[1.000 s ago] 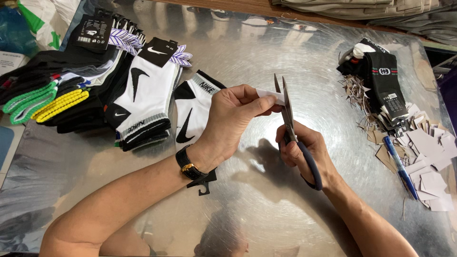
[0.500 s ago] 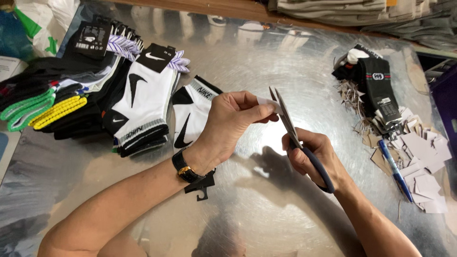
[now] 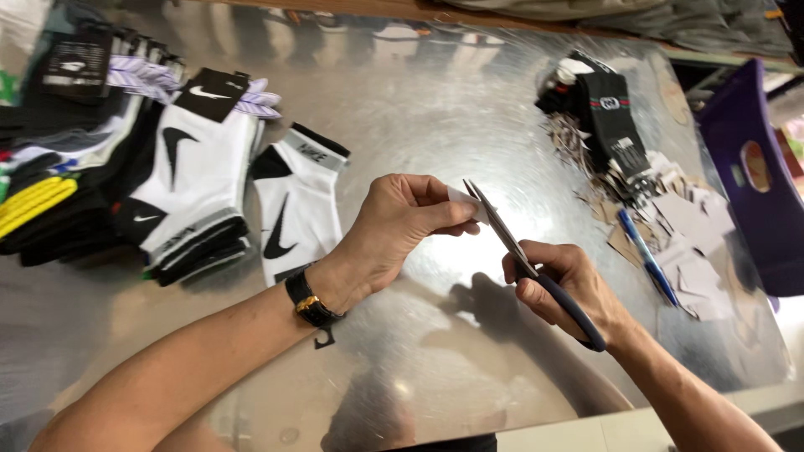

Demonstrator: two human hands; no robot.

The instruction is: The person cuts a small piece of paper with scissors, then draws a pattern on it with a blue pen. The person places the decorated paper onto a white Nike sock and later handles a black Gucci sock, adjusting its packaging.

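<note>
Black, white and yellow socks [image 3: 193, 180] are stacked at the left of a shiny metal table [image 3: 419, 109]. At centre, a small white paper tag [image 3: 466, 203] is pinched in the left hand [image 3: 402, 222]; it looks light, thin and floppy, best held by its edge. Scissors [image 3: 523, 259] are gripped in the right hand [image 3: 561, 285], blades touching the tag. Paper scraps [image 3: 687, 226] and a blue pen [image 3: 646, 255] are seen farther right.

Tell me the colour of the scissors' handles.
Dark navy blue, on the scissors in the right hand; head view.
</note>
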